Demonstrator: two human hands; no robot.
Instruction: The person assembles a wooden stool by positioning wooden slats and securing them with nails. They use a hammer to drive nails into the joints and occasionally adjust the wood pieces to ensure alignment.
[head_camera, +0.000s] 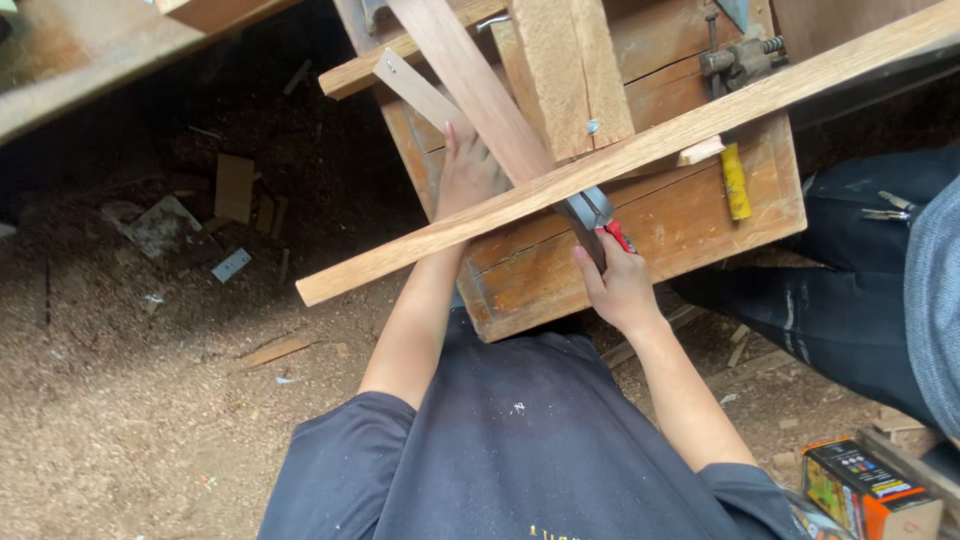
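Observation:
A long pale wooden strip (700, 120) lies diagonally across a worn wooden workbench (690, 215). My left hand (466, 175) lies flat on the bench just behind the strip, fingers stretched along a darker slat (470, 85), and grips nothing. My right hand (618, 285) is on the near side of the strip and grips a tool with a grey metal head and red handle (598, 215). The tool's head touches the strip's near edge. A thick upright wood block (565, 70) stands behind the strip.
A yellow-handled tool (736, 180) and a metal clamp (738, 58) sit on the bench. Another person in dark trousers (850, 290) stands at the right. An orange and black box (870, 490) is at the lower right. Sawdust and wood offcuts (235, 185) cover the ground at left.

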